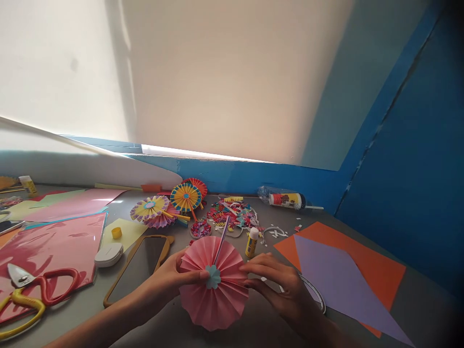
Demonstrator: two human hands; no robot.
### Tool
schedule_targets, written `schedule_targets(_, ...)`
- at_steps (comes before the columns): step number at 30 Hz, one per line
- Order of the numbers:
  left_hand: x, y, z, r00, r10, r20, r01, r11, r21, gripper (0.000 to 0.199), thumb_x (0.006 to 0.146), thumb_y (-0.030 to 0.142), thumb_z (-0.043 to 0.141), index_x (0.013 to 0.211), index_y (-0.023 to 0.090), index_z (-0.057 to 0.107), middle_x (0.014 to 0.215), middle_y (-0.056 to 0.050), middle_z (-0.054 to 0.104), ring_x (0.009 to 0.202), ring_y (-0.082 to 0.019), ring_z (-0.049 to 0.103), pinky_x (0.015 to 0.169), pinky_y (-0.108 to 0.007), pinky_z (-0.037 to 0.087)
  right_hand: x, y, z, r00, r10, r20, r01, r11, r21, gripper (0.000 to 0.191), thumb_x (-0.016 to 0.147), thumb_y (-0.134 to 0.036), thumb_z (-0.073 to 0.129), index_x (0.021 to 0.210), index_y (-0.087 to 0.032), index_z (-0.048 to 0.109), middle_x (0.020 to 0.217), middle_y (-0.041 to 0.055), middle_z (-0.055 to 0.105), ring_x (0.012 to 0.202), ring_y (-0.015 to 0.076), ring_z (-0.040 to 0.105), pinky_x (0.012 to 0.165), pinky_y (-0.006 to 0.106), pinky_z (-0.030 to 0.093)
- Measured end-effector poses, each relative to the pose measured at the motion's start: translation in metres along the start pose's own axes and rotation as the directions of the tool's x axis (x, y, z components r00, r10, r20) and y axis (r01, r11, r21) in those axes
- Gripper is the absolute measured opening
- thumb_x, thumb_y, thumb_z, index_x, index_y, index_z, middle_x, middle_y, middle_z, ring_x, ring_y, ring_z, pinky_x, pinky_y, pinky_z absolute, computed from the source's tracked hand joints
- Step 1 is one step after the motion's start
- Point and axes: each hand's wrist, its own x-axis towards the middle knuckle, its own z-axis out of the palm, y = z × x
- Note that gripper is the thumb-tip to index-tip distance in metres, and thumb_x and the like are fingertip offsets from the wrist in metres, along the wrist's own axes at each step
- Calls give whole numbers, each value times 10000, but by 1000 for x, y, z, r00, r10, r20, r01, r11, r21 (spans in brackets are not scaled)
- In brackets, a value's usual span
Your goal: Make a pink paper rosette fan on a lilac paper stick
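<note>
The left hand [163,285] pinches a pink paper rosette [217,309] at center, the right hand [279,285] gripping its three o'clock edge.

Daylight glows through the pale roller blind [217,72] on the far side, throwing glare across the glossy pink paper [47,256] at left. The wide-angle view bends toward the edges, and the near right corner falls dark.

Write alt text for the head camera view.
A left hand and a right hand hold a pink pleated paper rosette with a teal paper flower at its centre. Finished rosettes, paper scraps, a glue bottle and scissors lie on the table.
</note>
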Motion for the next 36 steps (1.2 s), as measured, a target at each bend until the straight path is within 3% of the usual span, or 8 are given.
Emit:
schedule_targets(5, 2, -3, -2, 1000, 5, -3, -5, 1000, 17, 410, 720, 268, 778, 1065, 122, 611, 1008, -126, 721, 908, -255, 684, 793, -322, 523, -2, 1, 4, 987, -158, 2, 157, 980, -125, 211, 886, -90, 578, 1065, -193, 624, 842, 29, 659, 739, 154, 556, 680, 317, 415)
schedule_targets(13, 2, -3, 2, 1000, 5, 4, -5, 1000, 15, 353, 742, 262, 757, 1027, 104, 621, 1010, -142, 717, 910, -252, 678, 813, -326, 508, -1, -8, 7, 976, -217, 23, 210, 907, -366, 112, 914, -145, 547, 991, -174, 623, 798, 25, 617, 740, 144, 535, 670, 295, 389)
schedule_targets(17, -1, -2, 5, 1000, 4, 31, -5, 1000, 30, 395, 728, 268, 769, 1066, 117, 631, 1002, -125, 723, 917, -258, 678, 815, -329, 507, -2, -11, 9, 964, -262, 43, 254, 864, -435, 259, 974, -132, 385, 878, -162, 623, 755, 31, 619, 738, 147, 549, 684, 300, 395)
schedule_targets(22, -2, -1, 7, 999, 26, 35, -28, 997, 67, 456, 676, 279, 807, 1077, 138, 642, 996, -103, 726, 932, -267, 671, 825, -334, 505, -5, -19, 6, 936, -338, 98, 320, 704, -633, 349, 984, -67, 312, 916, -130, 648, 941, 71, 684, 964, 186, 586, 823, 341, 390)
schedule_targets(27, -3, -1, 8, 997, 32, 63, -37, 996, 79, 457, 700, 252, 788, 1110, 124, 634, 1015, -120, 720, 937, -269, 668, 849, -359, 496, -9, -20, 5, 900, -424, 99, 359, 592, -722, 315, 949, -37, 369, 905, -128, 667, 899, 58, 693, 967, 187, 580, 842, 351, 376)
schedule_targets(31, -2, -2, 8, 996, 16, 84, -21, 998, 62, 470, 705, 237, 784, 1132, 120, 627, 1026, -128, 718, 947, -270, 666, 863, -363, 491, -6, -16, 7, 895, -445, 36, 348, 643, -682, 248, 939, -68, 416, 914, -118, 658, 901, 64, 678, 1040, 193, 552, 944, 340, 376)
schedule_targets(36, 0, -2, 6, 999, 8, 52, -9, 999, 33, 466, 686, 292, 796, 1095, 133, 640, 1028, -126, 717, 970, -292, 662, 884, -382, 490, -3, -15, 0, 971, -216, -99, 159, 901, -404, 177, 935, -144, 489, 884, -183, 653, 991, 77, 607, 1087, 227, 542, 889, 367, 454)
